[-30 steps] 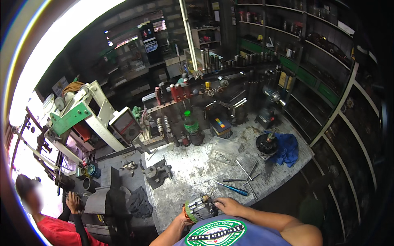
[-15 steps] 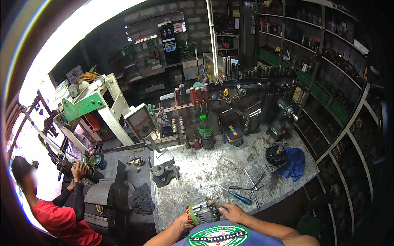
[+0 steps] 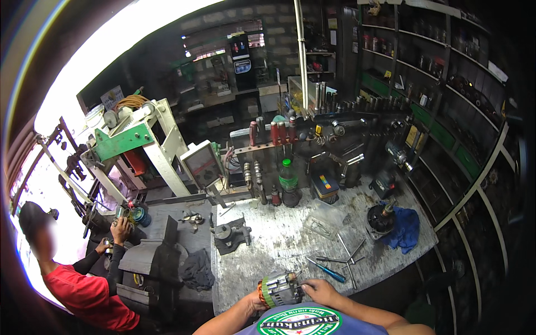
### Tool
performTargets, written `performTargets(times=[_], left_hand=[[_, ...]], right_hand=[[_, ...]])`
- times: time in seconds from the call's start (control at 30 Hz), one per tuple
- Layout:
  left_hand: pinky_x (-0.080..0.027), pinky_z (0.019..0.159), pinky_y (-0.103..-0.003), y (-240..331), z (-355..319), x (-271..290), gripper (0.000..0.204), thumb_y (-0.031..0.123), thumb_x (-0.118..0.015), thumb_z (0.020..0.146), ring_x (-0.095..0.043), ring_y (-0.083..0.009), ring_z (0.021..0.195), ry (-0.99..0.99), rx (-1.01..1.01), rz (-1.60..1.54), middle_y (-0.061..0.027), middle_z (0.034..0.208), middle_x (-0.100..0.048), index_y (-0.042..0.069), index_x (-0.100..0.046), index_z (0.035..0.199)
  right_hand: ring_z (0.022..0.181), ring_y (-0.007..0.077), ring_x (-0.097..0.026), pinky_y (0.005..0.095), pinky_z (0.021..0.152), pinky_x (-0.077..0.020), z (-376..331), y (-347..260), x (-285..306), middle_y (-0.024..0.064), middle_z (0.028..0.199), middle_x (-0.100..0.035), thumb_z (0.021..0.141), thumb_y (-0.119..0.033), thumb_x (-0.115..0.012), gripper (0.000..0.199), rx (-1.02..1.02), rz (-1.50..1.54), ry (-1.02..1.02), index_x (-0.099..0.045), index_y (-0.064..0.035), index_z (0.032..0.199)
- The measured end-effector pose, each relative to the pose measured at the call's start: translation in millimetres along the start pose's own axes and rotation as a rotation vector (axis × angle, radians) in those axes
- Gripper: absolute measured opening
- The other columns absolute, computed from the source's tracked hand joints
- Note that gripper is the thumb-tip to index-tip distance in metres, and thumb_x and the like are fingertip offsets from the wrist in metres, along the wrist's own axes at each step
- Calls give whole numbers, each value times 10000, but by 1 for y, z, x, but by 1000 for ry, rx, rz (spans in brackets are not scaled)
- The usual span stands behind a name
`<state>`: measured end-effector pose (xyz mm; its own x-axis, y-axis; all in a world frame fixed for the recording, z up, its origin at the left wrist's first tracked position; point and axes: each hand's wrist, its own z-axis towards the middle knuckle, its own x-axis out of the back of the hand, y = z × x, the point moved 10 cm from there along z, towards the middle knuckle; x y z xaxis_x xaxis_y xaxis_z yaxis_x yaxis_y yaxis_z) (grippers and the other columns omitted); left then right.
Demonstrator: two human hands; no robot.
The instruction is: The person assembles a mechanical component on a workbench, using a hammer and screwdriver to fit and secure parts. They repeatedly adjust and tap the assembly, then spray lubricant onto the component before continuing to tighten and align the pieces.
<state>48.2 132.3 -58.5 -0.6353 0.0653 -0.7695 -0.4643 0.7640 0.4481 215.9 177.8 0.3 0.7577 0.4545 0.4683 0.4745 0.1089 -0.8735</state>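
Close to my body, over the near edge of the bench, is an alternator [image 3: 279, 289] with a silver slotted housing, a green band and copper windings at its left end. My left hand [image 3: 255, 302] is wrapped round the winding end from below and holds it up. At the other end, my right hand [image 3: 319, 291] has thumb and fingers pinched together against the housing; what lies between them is too small to make out. A screwdriver with a blue handle [image 3: 333, 274] lies just beyond my right hand, beside a three-armed wrench [image 3: 349, 259].
A round rotor part [image 3: 379, 222] rests on a blue cloth [image 3: 410, 229] at the right. A grey metal casting [image 3: 225, 234] lies at the left on the pale bench [image 3: 268, 240]. Behind stand a green-capped bottle [image 3: 287, 181] and a tool rack. A co-worker in red [image 3: 84, 296] works at the left.
The whole scene has shifted slightly right in the picture. My hands keep their grip on the alternator with little movement. The co-worker's hands have moved slightly apart.
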Motion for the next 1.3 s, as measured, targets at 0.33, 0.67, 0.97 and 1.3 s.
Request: performTargets(times=[0.33,0.67,0.97,1.3], left_hand=[[-625,1061,-400,2,2,-3,518,128,-677,1084,-749,-222,1240,-79,-51,-38,-128,1489,-700,94,-578,1591],[-698,808,-375,3,12,-7,312,296,-738,1080,-817,-215,908,45,-38,-99,-135,1118,-824,61,-770,1282],[-537,1170,-345,-14,13,13,566,187,-599,1133,-624,-178,1431,-238,10,-112,-86,1636,-588,92,-465,1674],[-550,1153,-351,-10,13,4,586,201,-602,1134,-639,-167,1405,-344,-58,-56,-79,1628,-595,112,-440,1691]], right_hand=[[1019,295,-801,401,925,-607,3,12,-2,216,1100,-822,1045,-327,-720,382,-88,53,-20,-800,-5,1233],[998,274,-804,393,926,-609,1,1,4,214,1075,-828,1034,-298,-722,366,18,19,9,-803,-7,1240],[878,179,-704,349,819,-570,-6,-24,4,133,999,-797,1068,-235,-701,324,-124,237,-95,-781,-3,1280],[930,247,-743,386,870,-587,-4,-27,8,170,1048,-816,1072,-218,-693,307,-76,140,-74,-787,6,1259]])
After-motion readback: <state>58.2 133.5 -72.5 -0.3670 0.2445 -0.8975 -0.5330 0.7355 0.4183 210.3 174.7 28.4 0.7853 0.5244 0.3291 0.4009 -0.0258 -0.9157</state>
